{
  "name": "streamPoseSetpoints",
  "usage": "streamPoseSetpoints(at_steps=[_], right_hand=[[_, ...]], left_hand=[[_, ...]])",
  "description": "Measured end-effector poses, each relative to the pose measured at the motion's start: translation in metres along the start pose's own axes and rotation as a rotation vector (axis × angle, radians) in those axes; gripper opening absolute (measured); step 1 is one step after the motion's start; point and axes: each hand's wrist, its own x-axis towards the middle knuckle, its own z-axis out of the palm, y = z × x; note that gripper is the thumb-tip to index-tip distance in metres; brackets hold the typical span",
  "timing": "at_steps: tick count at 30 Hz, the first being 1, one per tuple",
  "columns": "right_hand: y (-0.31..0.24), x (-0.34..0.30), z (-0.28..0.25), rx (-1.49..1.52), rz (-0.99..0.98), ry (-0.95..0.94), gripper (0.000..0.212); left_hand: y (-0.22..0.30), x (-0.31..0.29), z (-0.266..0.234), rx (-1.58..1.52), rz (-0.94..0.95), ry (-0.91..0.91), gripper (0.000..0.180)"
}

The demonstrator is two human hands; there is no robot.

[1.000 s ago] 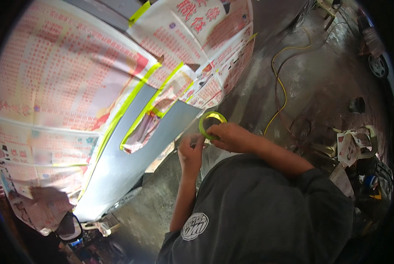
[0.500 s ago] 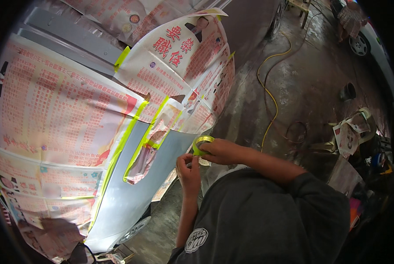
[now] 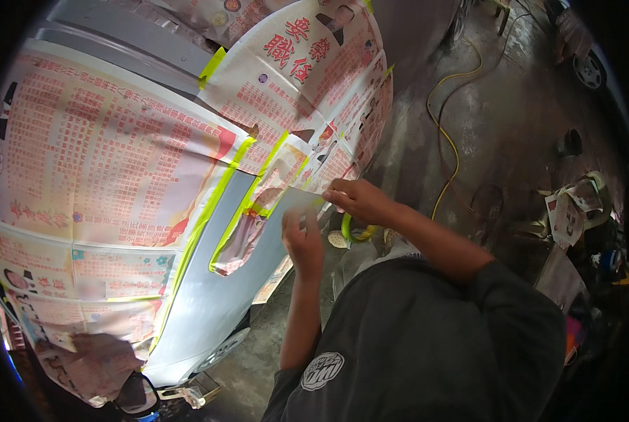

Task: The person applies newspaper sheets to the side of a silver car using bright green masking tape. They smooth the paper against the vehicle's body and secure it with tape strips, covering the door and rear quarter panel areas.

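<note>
The grey car panel [image 3: 195,309] is partly covered with printed newspaper [image 3: 110,155], edged by yellow-green masking tape [image 3: 216,190]. A narrow paper patch [image 3: 238,243], also taped, lies on the bare strip. My right hand [image 3: 362,200] is at the panel's edge, fingertips pinched by a small yellow-green bit that looks like tape. Below that hand shows the tape roll [image 3: 347,226]; what holds it up is hidden. My left hand [image 3: 304,239] is raised just left of the right one, apart from it, its fingers smeared by motion.
A yellow hose [image 3: 457,158] curves over the stained floor on the right. Beyond it are a dark bucket [image 3: 569,143], a chair-like item with paper on it [image 3: 567,214], and another vehicle's wheel [image 3: 588,70]. A wheel [image 3: 219,352] shows under the panel.
My right hand no longer grips the tape roll directly; it has moved up to the panel's edge, with the roll now beneath it. My left hand has risen slightly. The view has shifted.
</note>
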Motion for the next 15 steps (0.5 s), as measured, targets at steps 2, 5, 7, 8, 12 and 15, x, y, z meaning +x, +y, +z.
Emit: streamPoseSetpoints(at_steps=[2, 5, 7, 8, 12, 15], right_hand=[[0.017, 0.007, 0.013, 0.192, -0.099, 0.097, 0.029], [0.054, 0.029, 0.024, 0.25, -0.152, 0.165, 0.022], [0.075, 0.048, 0.033, 0.289, -0.177, 0.265, 0.019], [0.067, 0.051, 0.03, 0.408, -0.054, 0.262, 0.02], [0.064, 0.083, 0.026, 0.792, 0.164, 0.254, 0.024], [0.076, 0.112, 0.041, 1.004, 0.103, 0.266, 0.025]], left_hand=[[-0.004, 0.008, 0.011, -0.009, 0.039, -0.017, 0.009], [-0.003, 0.019, 0.021, 0.019, 0.132, -0.03, 0.027], [-0.003, 0.032, 0.025, 0.106, 0.226, -0.004, 0.036], [-0.009, 0.044, 0.02, 0.193, 0.29, -0.014, 0.04], [-0.028, 0.083, 0.02, 0.265, 0.345, -0.148, 0.043], [-0.042, 0.101, 0.027, 0.196, 0.254, -0.197, 0.035]])
